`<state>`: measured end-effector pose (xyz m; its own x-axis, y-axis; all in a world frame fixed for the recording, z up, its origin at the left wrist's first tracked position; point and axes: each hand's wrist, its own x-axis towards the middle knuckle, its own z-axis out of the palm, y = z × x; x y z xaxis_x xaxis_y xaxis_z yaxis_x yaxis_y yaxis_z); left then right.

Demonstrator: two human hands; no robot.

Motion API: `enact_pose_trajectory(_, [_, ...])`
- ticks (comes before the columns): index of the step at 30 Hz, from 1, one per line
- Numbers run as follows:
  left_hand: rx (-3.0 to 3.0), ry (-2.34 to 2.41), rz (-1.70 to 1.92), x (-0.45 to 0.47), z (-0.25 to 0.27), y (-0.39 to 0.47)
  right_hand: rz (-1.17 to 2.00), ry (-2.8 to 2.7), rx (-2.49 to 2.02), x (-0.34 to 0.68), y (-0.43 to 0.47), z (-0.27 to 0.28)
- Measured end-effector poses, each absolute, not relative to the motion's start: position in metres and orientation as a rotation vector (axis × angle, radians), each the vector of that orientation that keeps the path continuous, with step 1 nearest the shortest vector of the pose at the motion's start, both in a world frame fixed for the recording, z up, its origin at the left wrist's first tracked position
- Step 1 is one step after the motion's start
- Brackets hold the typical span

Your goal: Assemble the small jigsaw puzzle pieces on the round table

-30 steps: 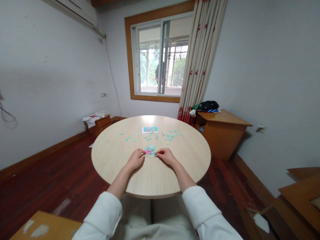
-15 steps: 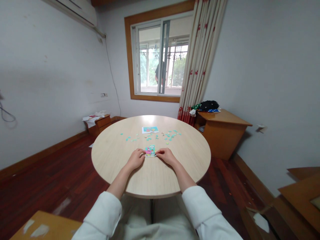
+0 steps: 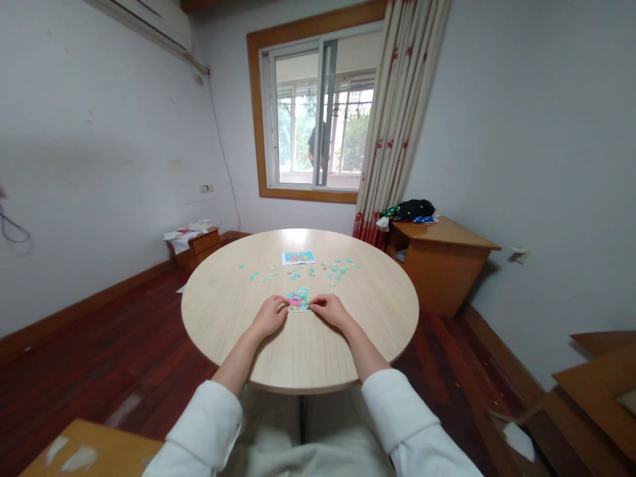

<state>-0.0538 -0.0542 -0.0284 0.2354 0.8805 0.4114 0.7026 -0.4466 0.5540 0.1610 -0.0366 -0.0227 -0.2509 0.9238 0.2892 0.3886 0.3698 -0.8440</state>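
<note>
A partly joined jigsaw puzzle (image 3: pixel 299 300), pink, teal and yellow, lies flat on the round table (image 3: pixel 303 358) close to me. My left hand (image 3: pixel 271 315) rests at its left side, fingers curled together and their tips on the puzzle's edge. At the right edge, my right hand (image 3: pixel 330 310) has thumb and forefinger pinched on a small puzzle piece, mostly hidden by the fingertips. Beyond the hands, loose puzzle pieces (image 3: pixel 342 269) are scattered in teal and pale colours. One yellow-green piece (image 3: pixel 332 285) lies nearer to my right hand.
Behind the loose pieces lies a picture sheet (image 3: pixel 298 258) with a teal print. A wooden desk (image 3: pixel 442 258) heaped with dark cloth stands right of the table. At the left is a low cabinet (image 3: pixel 205 245) with papers on top. A curtain hangs beside the window.
</note>
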Motion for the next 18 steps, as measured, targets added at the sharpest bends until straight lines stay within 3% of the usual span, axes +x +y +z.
enact_pose_trajectory(7, [2.261,1.492,0.988,-0.0544,-0.0285,-0.0541,0.674,-1.806,-1.221,0.1595,-0.0382,-0.0180])
enact_pose_trajectory(18, [2.254,1.501,0.993,-0.0539,-0.0276,-0.0543,0.692,-1.884,-1.241,0.1590,-0.0397,-0.0184])
